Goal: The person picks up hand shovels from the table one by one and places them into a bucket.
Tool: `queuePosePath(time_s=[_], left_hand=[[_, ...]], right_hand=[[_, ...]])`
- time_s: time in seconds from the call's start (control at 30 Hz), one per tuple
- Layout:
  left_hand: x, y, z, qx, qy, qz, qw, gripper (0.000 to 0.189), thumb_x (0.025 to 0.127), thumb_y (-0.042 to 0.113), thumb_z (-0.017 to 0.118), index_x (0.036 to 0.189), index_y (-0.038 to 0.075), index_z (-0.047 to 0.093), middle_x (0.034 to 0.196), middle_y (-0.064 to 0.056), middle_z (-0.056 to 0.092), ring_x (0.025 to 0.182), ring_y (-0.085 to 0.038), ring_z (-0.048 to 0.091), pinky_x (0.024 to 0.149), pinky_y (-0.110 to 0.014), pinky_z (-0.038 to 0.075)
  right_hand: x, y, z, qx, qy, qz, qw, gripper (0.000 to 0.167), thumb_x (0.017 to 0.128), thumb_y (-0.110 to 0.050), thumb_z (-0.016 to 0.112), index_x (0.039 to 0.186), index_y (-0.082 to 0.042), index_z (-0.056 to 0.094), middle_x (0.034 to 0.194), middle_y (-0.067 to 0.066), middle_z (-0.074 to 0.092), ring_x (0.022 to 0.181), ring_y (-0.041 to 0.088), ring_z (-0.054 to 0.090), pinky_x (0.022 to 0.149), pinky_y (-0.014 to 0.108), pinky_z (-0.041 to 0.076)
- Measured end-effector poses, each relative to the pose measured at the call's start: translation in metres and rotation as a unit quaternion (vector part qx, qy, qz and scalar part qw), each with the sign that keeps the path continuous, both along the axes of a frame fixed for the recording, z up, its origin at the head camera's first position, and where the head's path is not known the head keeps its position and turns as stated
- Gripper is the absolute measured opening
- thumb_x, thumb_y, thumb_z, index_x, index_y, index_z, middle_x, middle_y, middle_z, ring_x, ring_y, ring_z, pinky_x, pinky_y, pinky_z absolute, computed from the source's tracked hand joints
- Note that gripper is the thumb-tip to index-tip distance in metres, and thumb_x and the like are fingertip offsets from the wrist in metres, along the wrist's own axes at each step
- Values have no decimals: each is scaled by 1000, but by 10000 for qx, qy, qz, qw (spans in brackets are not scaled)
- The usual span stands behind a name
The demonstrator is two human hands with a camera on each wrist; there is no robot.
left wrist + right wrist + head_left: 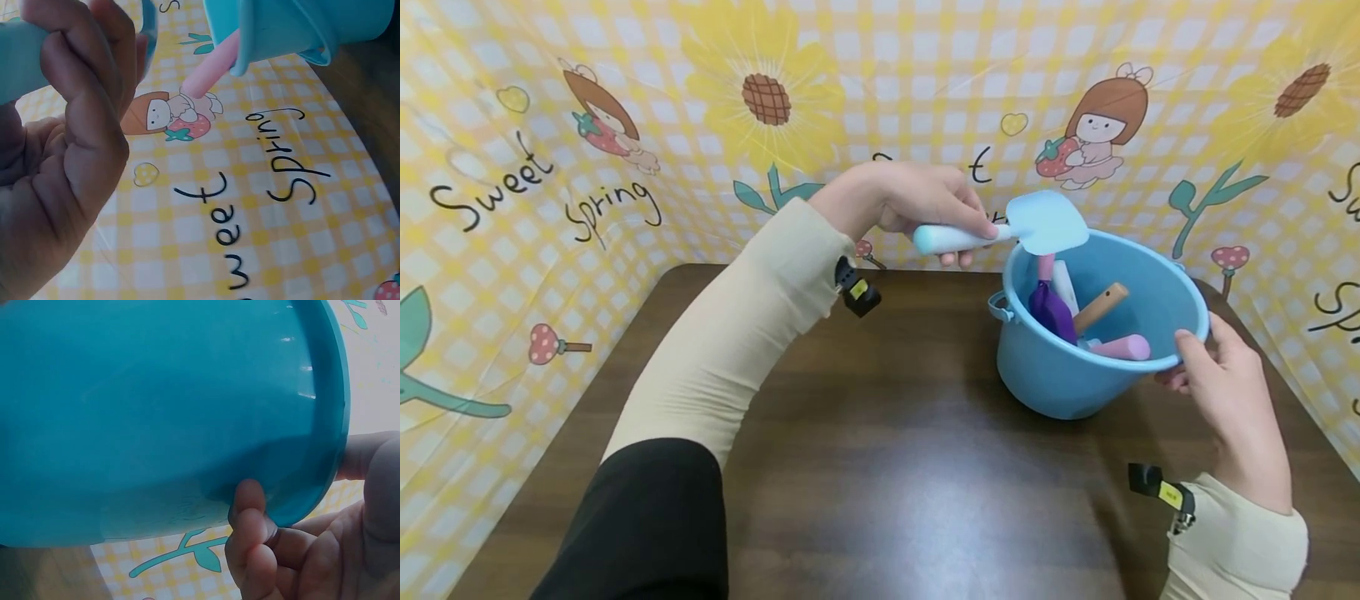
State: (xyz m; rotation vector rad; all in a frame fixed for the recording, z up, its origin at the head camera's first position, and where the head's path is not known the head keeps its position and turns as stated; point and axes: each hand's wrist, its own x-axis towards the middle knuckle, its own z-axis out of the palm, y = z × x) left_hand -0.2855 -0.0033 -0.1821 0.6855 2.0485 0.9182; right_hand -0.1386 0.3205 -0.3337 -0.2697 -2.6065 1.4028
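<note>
My left hand grips the pale handle of a light-blue toy shovel, whose blade extends over the near-left rim of the blue bucket. In the left wrist view the fingers curl round the shovel's handle. My right hand holds the bucket's right rim, thumb on top and fingers against the outer wall. Inside the bucket lie a purple scoop, a wooden handle, a pink-purple handle and a whitish piece. Their lower ends are hidden.
The bucket stands towards the back right of a dark wooden table. A yellow checked cloth with printed flowers and figures rises behind and along both sides. A bucket handle lug sticks out on the left.
</note>
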Motion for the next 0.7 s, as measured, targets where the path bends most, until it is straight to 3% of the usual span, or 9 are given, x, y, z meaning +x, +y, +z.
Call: queuePosePath(time_s=[0.2, 0.47, 0.7], left_hand=[[-3, 24, 12, -559, 244, -246, 9978, 31, 99, 28, 61, 112, 1, 68, 81, -7, 70, 61, -11, 64, 60, -22, 55], [0, 52, 15, -1251, 487, -583, 9892, 27, 96, 29, 65, 103, 4, 72, 77, -6, 71, 59, -12, 63, 60, -23, 54], [5, 73, 11, -1671, 486, -660, 9825, 32, 94, 26, 69, 118, 8, 57, 96, -10, 68, 66, -12, 68, 67, -22, 57]], right_hand=[[-1, 0, 0, 17, -31, -12, 10000, 61, 104, -27, 38, 153, 6, 23, 64, -21, 59, 58, -1, 62, 58, 12, 50], [0, -1, 2, 89, -104, 20, 9999, 61, 104, -28, 38, 154, 3, 23, 65, -20, 59, 59, 1, 62, 59, 12, 49], [0, -2, 4, 56, -210, -66, 9997, 61, 104, -28, 37, 155, 2, 21, 66, -21, 58, 60, 0, 62, 59, 12, 49]])
